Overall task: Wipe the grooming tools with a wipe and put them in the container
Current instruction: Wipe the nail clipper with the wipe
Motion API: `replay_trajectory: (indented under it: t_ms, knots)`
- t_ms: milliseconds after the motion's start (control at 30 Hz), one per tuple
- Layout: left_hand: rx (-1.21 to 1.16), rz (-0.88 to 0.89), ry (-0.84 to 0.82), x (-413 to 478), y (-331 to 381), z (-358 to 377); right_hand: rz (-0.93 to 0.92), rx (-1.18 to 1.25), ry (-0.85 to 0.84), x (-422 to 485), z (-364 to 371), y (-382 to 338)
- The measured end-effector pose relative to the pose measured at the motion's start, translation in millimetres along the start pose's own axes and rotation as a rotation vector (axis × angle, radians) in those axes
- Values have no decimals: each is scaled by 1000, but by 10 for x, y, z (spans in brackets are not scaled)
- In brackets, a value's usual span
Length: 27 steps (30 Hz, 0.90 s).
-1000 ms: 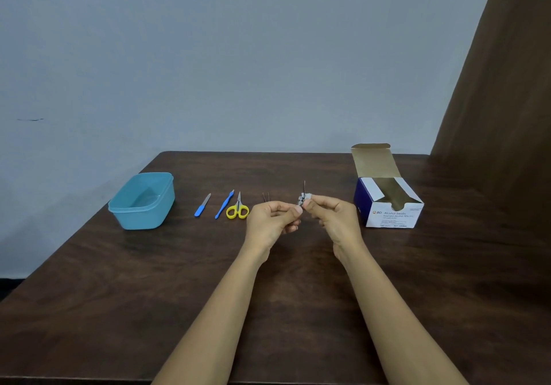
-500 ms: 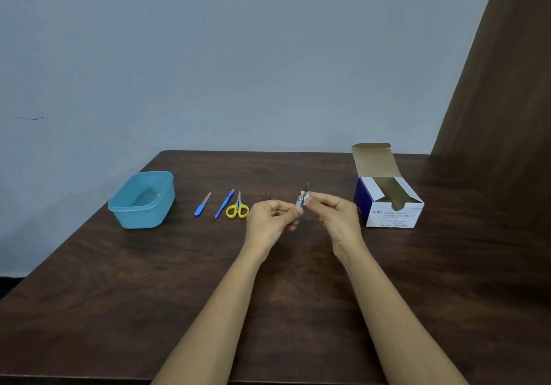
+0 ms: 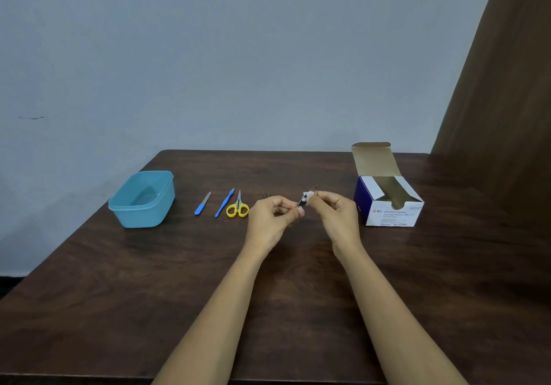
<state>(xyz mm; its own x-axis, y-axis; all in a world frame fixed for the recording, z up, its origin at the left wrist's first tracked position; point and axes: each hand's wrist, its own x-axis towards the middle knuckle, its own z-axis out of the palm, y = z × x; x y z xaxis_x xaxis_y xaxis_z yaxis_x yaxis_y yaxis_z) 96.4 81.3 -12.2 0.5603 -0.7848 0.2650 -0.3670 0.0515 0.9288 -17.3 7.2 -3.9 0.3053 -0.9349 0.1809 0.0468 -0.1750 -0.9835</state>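
Dark wood table [image 3: 149, 295], bluish wall [image 3: 238, 56] behind. Just left of the alcohol swab box [image 3: 390, 211], the left hand [image 3: 268, 220] pinches a small metal tool [image 3: 301, 202] by its lower end and the right hand [image 3: 337, 214] curls its fingers round a white wipe [image 3: 308, 196] pressed on its upper part. Risk — that pinch is tiny, so a hard rub could twist the tool loose and drop it, or an edge could nick a fingertip through the wipe. Teal container [image 3: 143, 205] sits far left of the box, with a blue file [image 3: 202, 204], blue pusher [image 3: 225, 202] and yellow scissors [image 3: 237, 208] lying between. Can't tell what the held tool is — too small. A thin metal thing [image 3: 266, 195] behind the left hand is mostly hidden.
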Motion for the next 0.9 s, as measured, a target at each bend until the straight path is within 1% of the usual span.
replay_trajectory:
  t_ms: [200,333,433,567,667,900]
  knots:
    - [59,60,-18,7,-8,-15,-26,-36,-32,17,-14,13]
    - [124,91,-41,20,-31,-58,-46,-57,-159,54,-98,-5]
    - [174,90,-89,26,-36,-95,-125,-169,-233,86,-156,22]
    - [251,76,-154,32,-52,-110,-260,-329,-266,94,-184,44]
    - [268,66,-144,34,-49,-99,-367,-431,-229,103,-159,78]
    - [188,50,-79,32,-16,-77,-526,-518,-76,78,-135,93]
